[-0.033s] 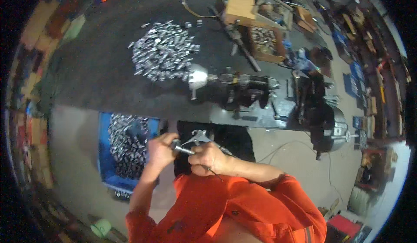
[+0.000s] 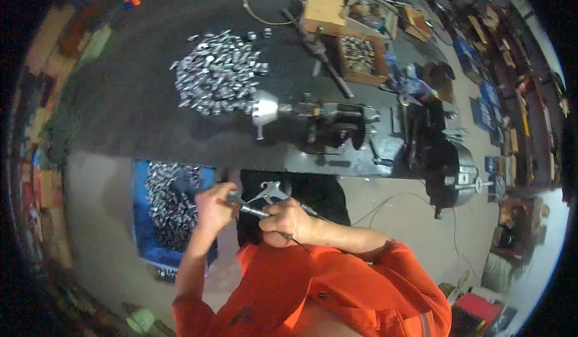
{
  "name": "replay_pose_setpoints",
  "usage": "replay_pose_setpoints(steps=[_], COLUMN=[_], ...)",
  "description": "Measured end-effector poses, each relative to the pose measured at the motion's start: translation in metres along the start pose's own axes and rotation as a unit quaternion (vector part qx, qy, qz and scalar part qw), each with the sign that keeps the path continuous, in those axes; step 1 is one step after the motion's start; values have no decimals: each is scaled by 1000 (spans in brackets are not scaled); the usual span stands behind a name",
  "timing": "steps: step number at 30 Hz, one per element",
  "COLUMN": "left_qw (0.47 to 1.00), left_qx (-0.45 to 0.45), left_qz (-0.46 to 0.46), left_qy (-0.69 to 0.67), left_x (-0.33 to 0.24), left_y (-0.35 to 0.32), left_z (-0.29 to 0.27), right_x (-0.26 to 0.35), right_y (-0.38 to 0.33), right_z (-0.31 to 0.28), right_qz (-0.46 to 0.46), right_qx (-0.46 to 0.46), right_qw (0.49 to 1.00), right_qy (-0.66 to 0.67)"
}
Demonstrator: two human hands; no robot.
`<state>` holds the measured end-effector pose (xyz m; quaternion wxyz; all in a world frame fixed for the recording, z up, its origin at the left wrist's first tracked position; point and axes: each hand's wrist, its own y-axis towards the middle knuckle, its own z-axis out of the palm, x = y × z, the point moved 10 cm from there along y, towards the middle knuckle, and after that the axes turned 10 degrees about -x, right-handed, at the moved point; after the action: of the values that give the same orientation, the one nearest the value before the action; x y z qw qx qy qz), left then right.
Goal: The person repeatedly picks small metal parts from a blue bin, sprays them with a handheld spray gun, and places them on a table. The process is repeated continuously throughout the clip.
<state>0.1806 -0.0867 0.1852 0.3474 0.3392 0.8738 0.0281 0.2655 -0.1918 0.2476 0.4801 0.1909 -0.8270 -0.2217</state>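
My left hand [image 2: 215,207] is closed round a small shiny metal part [image 2: 233,197], mostly hidden by its fingers. In my right fist [image 2: 285,220] is a slim metal rod-shaped tool [image 2: 256,210]. Its silver end reaches left to the metal part, and a thin dark tail comes out below the fist. I cannot tell whether the tool's tip is inside the part. Just beyond my right hand, a silver trigger gun [image 2: 271,191] lies on black cloth [image 2: 328,195].
Left of my left hand stands a blue crate [image 2: 139,216] of small metal parts. On the dark bench [image 2: 132,108] are a heap of similar parts [image 2: 217,75], a machine with a silver cone [image 2: 265,109], and a box of parts [image 2: 361,57]. A cable [image 2: 391,200] crosses the floor.
The whole view has shifted slightly, with bench and crate a little further left. My left hand has drawn slightly away from my right, showing more of the tool between them.
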Motion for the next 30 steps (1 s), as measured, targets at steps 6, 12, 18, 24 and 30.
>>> replay_pose_setpoints(steps=[6, 12, 18, 24, 30], left_qw=[988, 991, 901, 975, 943], left_qx=[8, -92, -122, -66, 42], left_qz=[-6, -65, -174, -202, -243], left_qy=[156, -67, -377, -60, 223], left_x=[24, 57, 51, 131, 263], left_y=[85, 207, 179, 46, -135], left_z=[-15, -39, -70, -94, -66], right_x=[20, 2, -6, -13, -11], right_y=[-8, -18, -23, -25, -17], right_z=[-38, -33, -36, -17, -7], right_qz=[-34, 80, 102, 97, 102], right_qx=[-51, -101, -102, -60, -49], right_qw=[995, 991, 989, 992, 989], right_qy=[-78, 39, 44, 59, 93])
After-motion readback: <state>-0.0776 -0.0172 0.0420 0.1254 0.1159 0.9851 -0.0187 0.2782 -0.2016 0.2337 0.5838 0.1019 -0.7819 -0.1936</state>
